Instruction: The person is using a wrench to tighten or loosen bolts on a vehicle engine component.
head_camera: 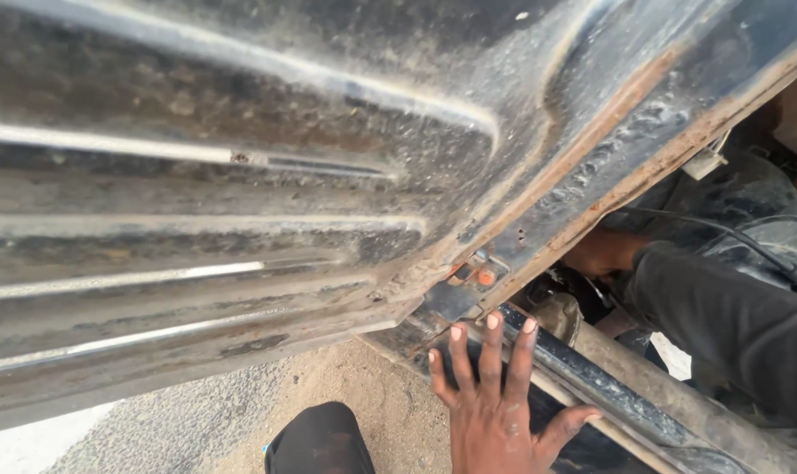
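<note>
I am looking up at the dirty, ribbed underside of a vehicle (240,175). My left hand (495,404) is flat against a black bar (591,377) below a rusty seam, fingers spread and holding nothing. Just above its fingertips sits an orange-capped bolt on a small bracket (484,276). My right hand (605,253), on a dark-sleeved arm (732,325), reaches into the gap behind the rusty frame edge (644,167). Its fingers are hidden there, so I cannot see whether it holds anything.
A dusty pipe (670,395) runs diagonally beside the black bar. A black cable (750,241) crosses the dark parts at the right. Sandy ground (363,395) and grey gravel (179,430) lie below, with a dark rounded shape (319,439) at the bottom edge.
</note>
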